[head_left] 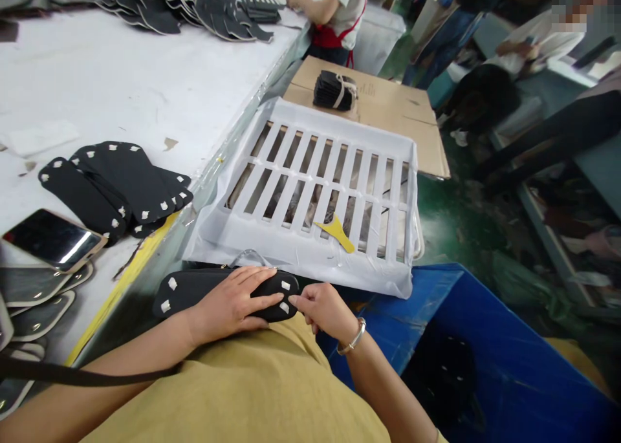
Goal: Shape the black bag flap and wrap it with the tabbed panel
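A black elongated panel (206,289) with rounded ends and small white tabs near its corners lies against my yellow shirt. My left hand (237,304) rests flat across its right half, fingers spread and pressing on the surface. At the panel's right end, beside the white tabs, my right hand (325,308) is closed in a pinch. Whatever sits between that thumb and finger is too small to make out. A clear loop and a bit of metal show along the panel's far edge. Similar black panels (129,178) with white tabs lie overlapped on the white table to the left.
Just beyond my hands stands a white slatted rack (310,181) with a yellow scraper-like tool (338,231) on it. A phone (53,239) lies on the white table (145,81). A blue bin (509,339) stands at right; cardboard (388,110) holds a tied black bundle (334,90). People work beyond.
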A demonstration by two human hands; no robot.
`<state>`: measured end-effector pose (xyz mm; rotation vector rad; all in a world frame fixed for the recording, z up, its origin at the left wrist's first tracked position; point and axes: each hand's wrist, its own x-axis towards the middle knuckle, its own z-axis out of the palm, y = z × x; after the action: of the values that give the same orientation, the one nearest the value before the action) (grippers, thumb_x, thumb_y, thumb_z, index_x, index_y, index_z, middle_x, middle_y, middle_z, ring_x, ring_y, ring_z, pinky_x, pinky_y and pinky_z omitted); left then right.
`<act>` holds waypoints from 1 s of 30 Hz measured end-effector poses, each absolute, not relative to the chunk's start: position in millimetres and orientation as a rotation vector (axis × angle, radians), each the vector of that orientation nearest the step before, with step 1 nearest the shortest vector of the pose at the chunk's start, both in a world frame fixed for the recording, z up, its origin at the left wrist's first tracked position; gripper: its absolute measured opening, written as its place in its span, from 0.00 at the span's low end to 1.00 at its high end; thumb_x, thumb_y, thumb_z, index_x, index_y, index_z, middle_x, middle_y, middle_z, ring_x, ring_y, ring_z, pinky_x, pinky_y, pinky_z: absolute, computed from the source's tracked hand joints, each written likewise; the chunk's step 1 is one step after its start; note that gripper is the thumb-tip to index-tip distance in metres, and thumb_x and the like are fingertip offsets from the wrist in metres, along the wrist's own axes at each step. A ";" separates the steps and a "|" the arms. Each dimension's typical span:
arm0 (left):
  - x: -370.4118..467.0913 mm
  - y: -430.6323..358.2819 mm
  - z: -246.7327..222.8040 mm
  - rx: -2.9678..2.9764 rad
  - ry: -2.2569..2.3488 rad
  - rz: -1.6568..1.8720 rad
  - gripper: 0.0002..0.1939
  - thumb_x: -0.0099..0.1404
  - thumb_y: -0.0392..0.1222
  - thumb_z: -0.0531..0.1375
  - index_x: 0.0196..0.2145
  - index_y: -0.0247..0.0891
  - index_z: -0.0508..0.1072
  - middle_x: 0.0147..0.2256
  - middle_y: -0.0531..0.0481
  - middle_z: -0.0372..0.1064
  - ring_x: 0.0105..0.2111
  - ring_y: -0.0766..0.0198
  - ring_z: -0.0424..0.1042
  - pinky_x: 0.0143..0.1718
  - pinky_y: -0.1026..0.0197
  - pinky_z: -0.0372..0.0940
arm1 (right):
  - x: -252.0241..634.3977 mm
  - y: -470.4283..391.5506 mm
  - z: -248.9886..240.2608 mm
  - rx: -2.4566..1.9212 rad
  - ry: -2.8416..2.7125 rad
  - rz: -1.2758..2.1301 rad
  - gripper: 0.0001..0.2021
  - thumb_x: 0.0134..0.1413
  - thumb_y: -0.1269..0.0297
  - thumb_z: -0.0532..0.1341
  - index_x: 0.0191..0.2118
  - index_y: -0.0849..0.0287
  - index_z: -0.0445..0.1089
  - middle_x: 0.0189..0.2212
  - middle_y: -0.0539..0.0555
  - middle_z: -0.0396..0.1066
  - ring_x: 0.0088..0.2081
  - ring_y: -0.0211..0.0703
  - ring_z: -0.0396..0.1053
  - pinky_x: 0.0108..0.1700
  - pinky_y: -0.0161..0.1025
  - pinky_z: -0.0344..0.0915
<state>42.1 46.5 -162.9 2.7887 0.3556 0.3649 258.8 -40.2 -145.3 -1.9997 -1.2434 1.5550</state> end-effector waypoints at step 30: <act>35.5 28.7 -166.4 2.792 0.424 0.673 0.17 0.62 0.43 0.59 0.48 0.38 0.69 0.48 0.47 0.68 0.50 0.58 0.62 0.56 0.51 0.52 | 232.5 -39.8 -184.7 -1.775 -1.371 0.885 0.15 0.62 0.62 0.46 0.49 0.56 0.65 0.47 0.55 0.68 0.49 0.40 0.64 0.55 0.41 0.60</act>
<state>35.5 28.7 -166.4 2.7917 0.4244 0.6733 232.5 -39.8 -184.7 -1.7750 -1.3711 0.8854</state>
